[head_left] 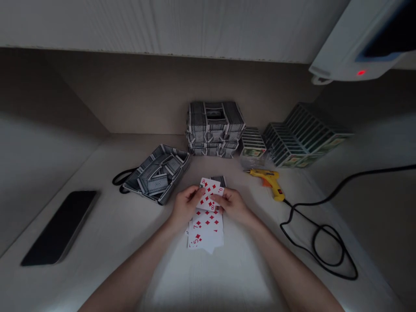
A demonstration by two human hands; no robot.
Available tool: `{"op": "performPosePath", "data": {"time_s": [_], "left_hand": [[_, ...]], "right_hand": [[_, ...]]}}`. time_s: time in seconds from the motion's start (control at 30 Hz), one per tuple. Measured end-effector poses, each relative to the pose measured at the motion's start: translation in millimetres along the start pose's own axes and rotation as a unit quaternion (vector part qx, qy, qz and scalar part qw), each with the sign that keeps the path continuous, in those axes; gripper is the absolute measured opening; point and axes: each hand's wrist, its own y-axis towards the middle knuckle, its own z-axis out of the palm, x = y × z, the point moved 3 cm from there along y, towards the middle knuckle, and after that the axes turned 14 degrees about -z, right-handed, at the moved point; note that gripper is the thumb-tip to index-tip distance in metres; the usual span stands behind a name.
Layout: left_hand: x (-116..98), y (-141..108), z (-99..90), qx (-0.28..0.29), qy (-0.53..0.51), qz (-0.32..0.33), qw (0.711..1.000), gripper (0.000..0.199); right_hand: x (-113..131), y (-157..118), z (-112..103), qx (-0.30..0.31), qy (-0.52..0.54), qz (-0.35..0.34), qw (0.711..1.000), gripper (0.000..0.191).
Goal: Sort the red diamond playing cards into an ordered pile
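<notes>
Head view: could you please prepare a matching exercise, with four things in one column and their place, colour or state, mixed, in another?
Things
1. eight of diamonds
2. glue gun
3. phone
4. tray

Descriptions
A. yellow, with orange trigger
B. contains patterned cards
C. held by left hand and right hand
D. lying flat, far left

Pairs: 1-C, 2-A, 3-D, 4-B

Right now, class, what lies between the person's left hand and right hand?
In the head view, the eight of diamonds, with another card behind it.

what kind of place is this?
Probably a craft desk: there's a yellow glue gun on the right, playing cards being held, and a card-patterned stack at the back.
</notes>
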Motion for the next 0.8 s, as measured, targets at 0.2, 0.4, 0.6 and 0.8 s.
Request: {"op": "performPosePath", "data": {"time_s": [0.2,0.4,0.6,0.8], "left_hand": [[0,-1,-1.0,-0.009,-0.020,-0.014,1.000,0.030],[-1,-1,-0.4,-0.010,-0.028,-0.038,0.999,0.034],[-1,1,0.4,-0.048,0.049,0.022,0.997,0.031],[-1,2,-4.1,-0.111,0.058,0.047,0.991,0.029]], "right_hand": [[-2,-1,0,0.012,-0.006,0.010,1.000,0.027],[-1,-1,2,-0.025,-0.021,0.008,0.999,0.027],[3,-2,5,-0.053,-0.023,0.013,0.998,0.027],[10,1,1,-0.064,0.090,-0.010,0.994,0.024]]}}
